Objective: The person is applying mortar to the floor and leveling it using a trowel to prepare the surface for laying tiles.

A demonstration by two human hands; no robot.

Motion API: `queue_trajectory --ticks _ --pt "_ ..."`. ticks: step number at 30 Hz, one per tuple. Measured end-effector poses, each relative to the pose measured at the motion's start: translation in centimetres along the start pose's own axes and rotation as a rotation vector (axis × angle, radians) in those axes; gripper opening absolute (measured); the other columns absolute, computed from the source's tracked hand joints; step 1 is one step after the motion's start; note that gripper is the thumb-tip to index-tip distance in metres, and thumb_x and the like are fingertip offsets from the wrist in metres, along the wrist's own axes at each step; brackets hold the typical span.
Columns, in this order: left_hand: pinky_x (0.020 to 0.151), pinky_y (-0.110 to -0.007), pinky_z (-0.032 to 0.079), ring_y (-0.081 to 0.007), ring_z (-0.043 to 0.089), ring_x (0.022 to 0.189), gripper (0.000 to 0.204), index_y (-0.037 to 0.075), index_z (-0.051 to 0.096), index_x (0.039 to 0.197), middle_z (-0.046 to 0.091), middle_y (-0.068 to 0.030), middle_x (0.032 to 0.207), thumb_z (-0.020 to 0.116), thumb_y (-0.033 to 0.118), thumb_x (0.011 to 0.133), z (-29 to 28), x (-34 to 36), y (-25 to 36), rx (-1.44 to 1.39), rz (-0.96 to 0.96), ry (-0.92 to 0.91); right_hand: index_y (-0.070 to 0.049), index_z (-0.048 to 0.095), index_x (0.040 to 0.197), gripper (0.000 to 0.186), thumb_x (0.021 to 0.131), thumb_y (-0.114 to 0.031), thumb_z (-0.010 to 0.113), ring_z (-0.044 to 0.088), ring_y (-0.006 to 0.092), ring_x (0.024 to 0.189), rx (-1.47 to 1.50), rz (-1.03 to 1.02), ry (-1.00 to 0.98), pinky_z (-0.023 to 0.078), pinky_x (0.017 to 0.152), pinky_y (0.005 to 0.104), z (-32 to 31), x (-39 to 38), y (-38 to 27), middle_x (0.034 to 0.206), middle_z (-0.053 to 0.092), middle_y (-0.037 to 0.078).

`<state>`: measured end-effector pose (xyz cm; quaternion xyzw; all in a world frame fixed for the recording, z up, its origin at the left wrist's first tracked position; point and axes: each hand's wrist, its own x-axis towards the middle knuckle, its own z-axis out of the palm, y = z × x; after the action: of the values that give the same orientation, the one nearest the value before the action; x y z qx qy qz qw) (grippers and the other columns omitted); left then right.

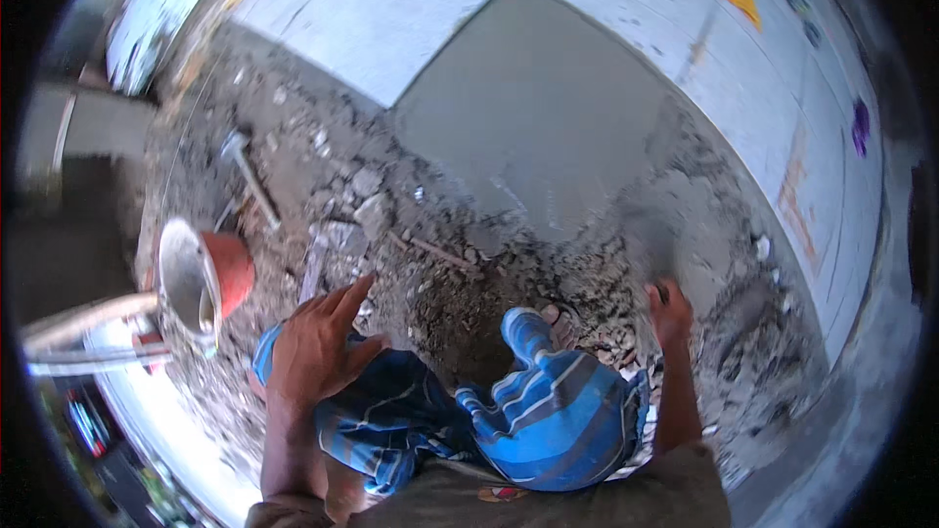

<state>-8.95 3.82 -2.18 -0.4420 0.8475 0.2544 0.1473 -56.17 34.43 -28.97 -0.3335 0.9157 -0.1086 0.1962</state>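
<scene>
My right hand (671, 315) is closed round the handle of a trowel (652, 242), whose blade is smeared by motion. It is over rough grey mortar (699, 220) on the right. Ahead lies a smooth patch of wet cement (533, 88), with its far corner set between pale floor tiles. My left hand (318, 342) is empty, fingers apart, over my left knee, which is wrapped in blue striped cloth (391, 401). Dug earth and rubble (440, 303) lie between my hands and the cement.
On the left an orange bucket (233, 269) lies tilted, its inside coated grey. Beyond it a hammer (254, 181) rests on the dirt. Broken stones (374, 215) are strewn nearby. Pale tiles (381, 20) border the far side, with a yellow scrap (740, 0) and a purple one (860, 127).
</scene>
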Motion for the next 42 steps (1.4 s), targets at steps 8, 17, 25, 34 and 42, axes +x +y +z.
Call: queue_trajectory --ticks 8,17,25,34,42 --pt "0.102 -0.048 0.052 -0.0414 0.065 0.12 0.079 0.007 0.049 0.151 0.066 -0.0202 0.134 0.081 0.036 0.086 -0.5 -3.7 -2.7 -0.143 0.063 0.083 -0.002 0.07 0.102 0.052 0.099 -0.054 0.065 0.067 0.0403 0.074 -0.074 0.198 0.256 0.051 0.066 0.0513 2.5 -12.5 11.4 0.083 0.072 0.021" --pt "0.09 -0.048 0.054 -0.0445 0.069 0.105 0.069 0.0 0.06 0.137 0.072 -0.0231 0.117 0.08 0.043 0.087 -1.4 -4.7 -3.7 -0.365 0.26 0.115 0.002 0.073 0.096 0.043 0.093 -0.04 0.08 0.064 0.0218 0.075 0.191 0.195 0.462 0.054 0.075 0.0381 -3.6 -6.0 1.9 0.082 0.072 0.008" --pt "0.09 -0.048 0.054 -0.0445 0.069 0.102 0.071 0.002 0.061 0.138 0.072 -0.0226 0.119 0.082 0.044 0.084 -1.0 -5.9 -4.5 -0.421 0.183 0.112 0.001 0.071 0.093 0.039 0.099 -0.038 0.072 0.065 0.0237 0.085 0.214 0.156 0.508 0.051 0.086 0.0379 -6.2 -0.5 -2.7 0.087 0.07 0.013" --pt "0.094 -0.044 0.056 -0.0401 0.072 0.109 0.075 -0.002 0.059 0.14 0.072 -0.0232 0.123 0.084 0.041 0.083 -0.2 -3.7 -3.8 -0.54 0.127 0.074 0.002 0.074 0.092 0.053 0.091 -0.051 0.078 0.068 0.0213 0.081 0.359 0.33 0.43 0.053 0.077 0.0381 -4.0 -1.4 -1.3 0.086 0.074 0.013" --pt "0.097 -0.045 0.056 -0.041 0.071 0.114 0.074 -0.002 0.058 0.142 0.071 -0.0246 0.125 0.084 0.037 0.084 0.1 -1.3 -2.9 -0.449 0.129 0.055 0.001 0.073 0.092 0.047 0.09 -0.045 0.077 0.072 0.0344 0.088 0.27 0.273 0.462 0.054 0.082 0.0414 -5.6 4.9 -1.3 0.089 0.073 0.021"
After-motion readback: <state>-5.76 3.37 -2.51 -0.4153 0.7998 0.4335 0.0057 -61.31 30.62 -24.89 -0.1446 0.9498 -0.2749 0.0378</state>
